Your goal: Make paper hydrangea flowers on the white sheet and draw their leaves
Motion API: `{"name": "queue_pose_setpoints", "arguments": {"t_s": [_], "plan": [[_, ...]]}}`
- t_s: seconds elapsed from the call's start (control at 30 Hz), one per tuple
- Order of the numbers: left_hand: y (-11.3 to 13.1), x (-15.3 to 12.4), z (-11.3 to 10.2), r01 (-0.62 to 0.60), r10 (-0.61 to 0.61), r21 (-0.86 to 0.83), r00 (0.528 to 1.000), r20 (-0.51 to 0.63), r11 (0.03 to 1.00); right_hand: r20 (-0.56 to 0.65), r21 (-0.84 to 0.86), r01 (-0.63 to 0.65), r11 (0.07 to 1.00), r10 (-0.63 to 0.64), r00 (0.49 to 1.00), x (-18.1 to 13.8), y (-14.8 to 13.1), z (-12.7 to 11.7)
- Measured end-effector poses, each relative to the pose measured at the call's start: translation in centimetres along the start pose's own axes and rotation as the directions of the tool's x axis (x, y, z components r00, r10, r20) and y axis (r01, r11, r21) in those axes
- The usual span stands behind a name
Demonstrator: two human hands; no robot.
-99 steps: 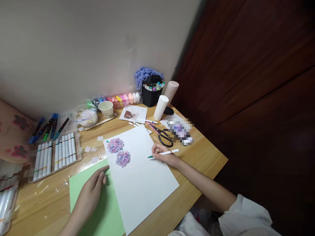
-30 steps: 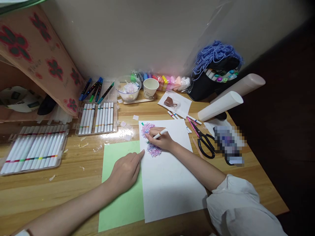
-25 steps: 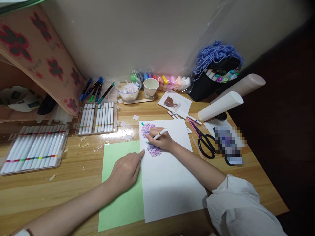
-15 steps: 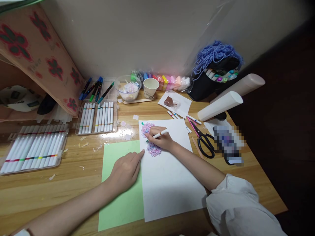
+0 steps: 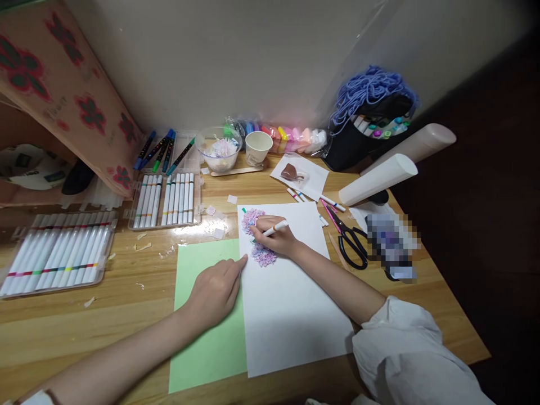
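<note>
My right hand is closed around a white marker with a brown band, low over the white paper. Pink-and-lilac paper-scrap flowers form two clusters on the sheet's upper left, with bits of green beside them; my fingers partly cover the upper one. The marker's tip is hidden behind my hand. Flat on the green sheet lies my left hand, empty, its forefinger stretched to the white paper's left edge. The white paper overlaps the green sheet.
Two cases of markers stand at left, near a flower-painted box. Behind the paper are a plastic bowl, a paper cup and bagged coloured clay. Black scissors, loose markers and white tubes lie at right.
Almost nothing differs. The whole view has shifted very slightly; both hands keep their places, and the marker stays in my right hand.
</note>
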State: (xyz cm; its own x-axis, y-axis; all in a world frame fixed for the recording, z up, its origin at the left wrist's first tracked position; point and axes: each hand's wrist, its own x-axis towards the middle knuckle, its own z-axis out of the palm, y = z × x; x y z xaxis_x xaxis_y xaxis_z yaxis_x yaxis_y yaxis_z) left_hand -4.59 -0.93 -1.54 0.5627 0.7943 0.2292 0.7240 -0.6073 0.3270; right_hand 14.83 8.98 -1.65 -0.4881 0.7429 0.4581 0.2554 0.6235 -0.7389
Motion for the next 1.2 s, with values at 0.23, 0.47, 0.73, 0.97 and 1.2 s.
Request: {"name": "queue_pose_setpoints", "arguments": {"t_s": [0.23,0.47,0.73,0.97,1.2], "plan": [[0.06,-0.05,0.03,-0.004,0.004,-0.001,1.000,0.000,1.000,-0.022,0.033,0.022,0.999,-0.022,1.000,-0.07,0.08,-0.07],[0.01,0.02,0.03,-0.005,0.005,0.002,1.000,-0.005,1.000,0.000,0.016,-0.004,1.000,0.004,1.000,-0.08,-0.01,-0.05],[0.17,0.05,-0.19,-0.003,0.003,-0.001,1.000,-0.006,1.000,0.019,0.020,-0.031,0.999,0.031,0.999,-0.08,-0.15,-0.06],[0.08,-0.04,0.00,0.001,-0.001,0.010,1.000,-0.001,1.000,0.014,0.022,-0.049,0.999,0.049,0.999,-0.02,-0.23,-0.13],[0.13,0.05,-0.11,0.008,-0.008,0.012,1.000,0.010,1.000,0.030,0.001,-0.035,0.999,0.035,0.999,-0.13,-0.16,-0.13]]}}
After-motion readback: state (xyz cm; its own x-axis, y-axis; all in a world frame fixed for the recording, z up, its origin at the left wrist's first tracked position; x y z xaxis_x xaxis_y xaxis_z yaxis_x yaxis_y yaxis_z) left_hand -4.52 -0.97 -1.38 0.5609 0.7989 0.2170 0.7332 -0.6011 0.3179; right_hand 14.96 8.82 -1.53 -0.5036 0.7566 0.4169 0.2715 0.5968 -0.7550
